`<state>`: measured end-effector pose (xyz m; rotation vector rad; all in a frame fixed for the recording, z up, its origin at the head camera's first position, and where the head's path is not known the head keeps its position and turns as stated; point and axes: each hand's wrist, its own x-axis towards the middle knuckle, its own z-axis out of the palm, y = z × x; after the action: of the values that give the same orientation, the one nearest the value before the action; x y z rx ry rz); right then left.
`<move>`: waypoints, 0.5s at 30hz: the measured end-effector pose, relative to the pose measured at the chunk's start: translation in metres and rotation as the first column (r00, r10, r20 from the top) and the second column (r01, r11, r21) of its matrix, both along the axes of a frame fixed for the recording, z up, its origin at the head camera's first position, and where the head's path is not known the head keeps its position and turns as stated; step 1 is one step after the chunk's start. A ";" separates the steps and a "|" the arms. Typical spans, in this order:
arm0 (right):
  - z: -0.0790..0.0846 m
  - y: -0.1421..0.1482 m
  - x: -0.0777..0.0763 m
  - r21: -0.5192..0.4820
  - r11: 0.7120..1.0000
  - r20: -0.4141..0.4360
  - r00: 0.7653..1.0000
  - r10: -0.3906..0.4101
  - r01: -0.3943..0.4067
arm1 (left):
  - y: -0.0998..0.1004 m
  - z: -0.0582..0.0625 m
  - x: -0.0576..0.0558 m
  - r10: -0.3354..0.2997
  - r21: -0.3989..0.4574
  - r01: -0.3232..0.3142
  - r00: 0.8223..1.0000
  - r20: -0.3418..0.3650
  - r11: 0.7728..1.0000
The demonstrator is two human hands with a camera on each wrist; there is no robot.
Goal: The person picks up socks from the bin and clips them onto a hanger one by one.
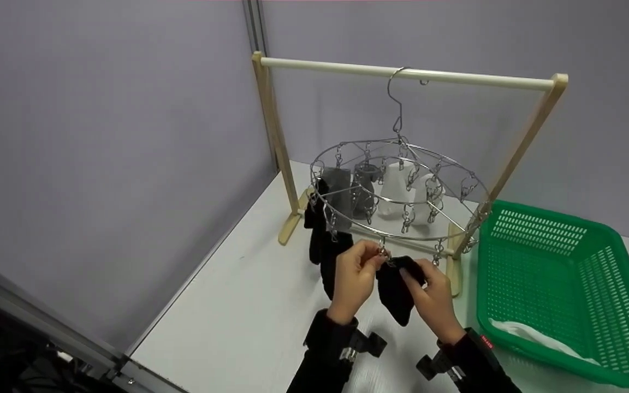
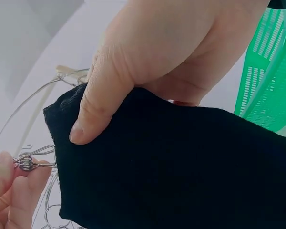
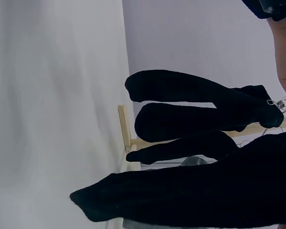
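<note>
My left hand pinches a metal clip hanging from the front of a round wire sock hanger. Beside it, my right hand holds a black sock near its top edge, thumb in front. In the left wrist view, the clip meets the edge of the sock, but whether it bites the cloth cannot be told. The right wrist view shows this sock hanging down, with part of the left wrist at the edge.
More black socks hang on the hanger's left side; grey socks and white socks hang behind. A rack with a pale bar carries the hanger. At right stands a green basket with a white cloth piece inside.
</note>
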<state>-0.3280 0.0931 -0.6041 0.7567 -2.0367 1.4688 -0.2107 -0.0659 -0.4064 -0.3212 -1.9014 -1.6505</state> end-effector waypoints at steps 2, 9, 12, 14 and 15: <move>0.004 -0.001 0.002 0.009 1.000 -0.003 1.000 -0.006 0.006 | 0.000 0.000 0.000 -0.001 0.001 0.001 1.000 0.000 1.000; 0.040 -0.007 0.019 -0.046 0.995 -0.008 0.996 0.087 -0.087 | 0.002 0.014 0.010 0.005 0.010 -0.005 1.000 -0.011 1.000; 0.041 -0.010 0.020 -0.051 0.994 0.002 0.995 0.097 -0.097 | 0.001 0.011 0.008 0.008 0.015 -0.008 1.000 -0.002 1.000; 0.039 -0.011 0.018 -0.052 0.994 0.006 0.996 0.093 -0.093 | 0.001 0.006 0.005 0.014 0.009 -0.014 1.000 0.003 1.000; 0.037 -0.012 0.016 -0.071 0.992 0.006 0.995 0.104 -0.103 | 0.001 0.004 0.004 0.019 0.005 -0.019 1.000 0.006 1.000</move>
<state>-0.3116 0.0814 -0.5672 0.8387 -1.9682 1.5961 -0.2068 -0.0649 -0.4028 -0.2952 -1.8982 -1.6453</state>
